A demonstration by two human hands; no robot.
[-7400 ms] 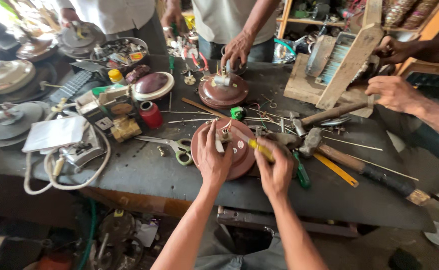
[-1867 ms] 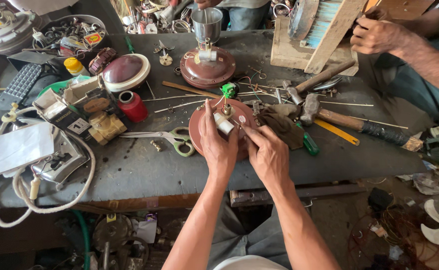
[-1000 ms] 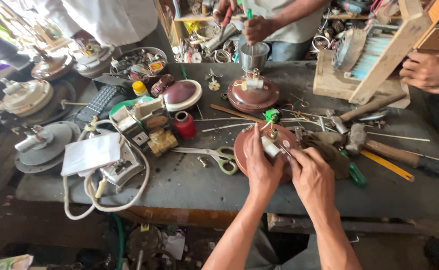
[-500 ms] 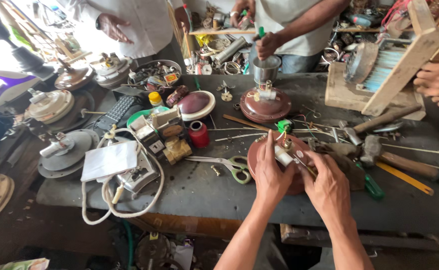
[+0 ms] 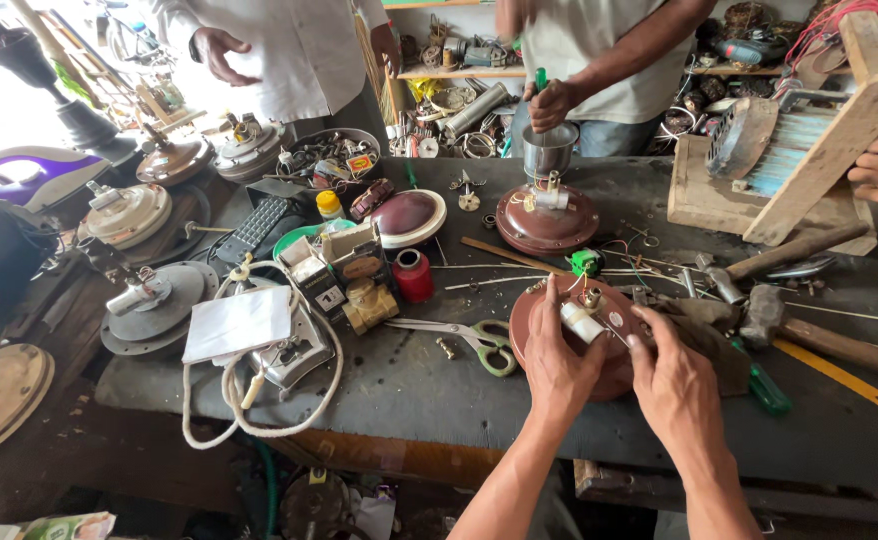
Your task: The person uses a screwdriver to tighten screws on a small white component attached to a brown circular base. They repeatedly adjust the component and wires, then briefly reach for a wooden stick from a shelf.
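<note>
Fingers of the left hand (image 5: 559,362) curl over the near rim of a round maroon fan motor housing (image 5: 614,385), the thumb reaching up beside a small white cylindrical capacitor (image 5: 583,322) mounted on top. The right hand (image 5: 677,392) rests on the housing's right side, forefinger stretched toward the capacitor and touching thin wires there; neither hand is closed tight. The housing lies flat on the dark workbench (image 5: 409,380), directly under both palms, with green-handled scissors (image 5: 479,340) just to its left and a hammer (image 5: 809,335) to its right.
</note>
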